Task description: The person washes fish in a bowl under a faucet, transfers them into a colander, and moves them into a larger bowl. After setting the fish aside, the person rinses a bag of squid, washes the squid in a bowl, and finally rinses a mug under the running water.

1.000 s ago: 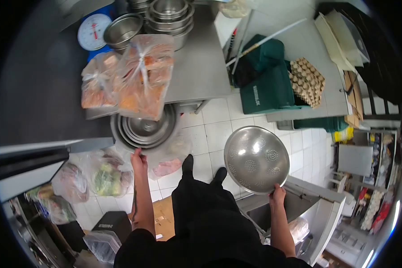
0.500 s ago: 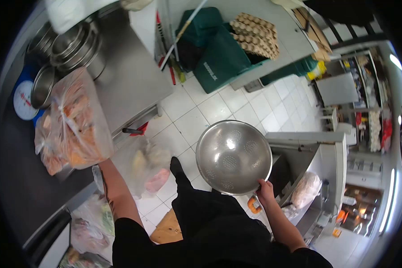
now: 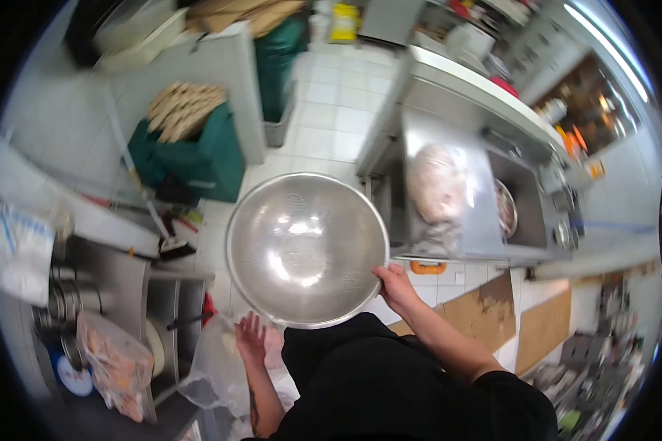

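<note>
A large metal colander (image 3: pixel 305 250) with small holes in its bowl fills the middle of the view, its open side up. My right hand (image 3: pixel 396 285) grips its rim at the lower right, thumb over the edge. Just below the lower left rim, my left hand (image 3: pixel 251 338) has its fingers spread and holds nothing. Behind that hand lies a clear plastic bag (image 3: pixel 217 364). At the lower left, a plastic bag of orange-pink food (image 3: pixel 116 360) rests on the counter beside a blue scale (image 3: pixel 75 376).
A metal sink unit (image 3: pixel 478 165) with a bagged pale item (image 3: pixel 435 184) stands to the right. Green bins (image 3: pixel 213 158) with egg trays (image 3: pixel 184 110) are at the upper left, near a broom (image 3: pixel 136 176). Cardboard (image 3: pixel 485 312) lies on the floor.
The view has turned right towards the sink. My left hand has come off the bag of orange-pink food and moved close to the colander. My right hand still holds the colander's rim.
</note>
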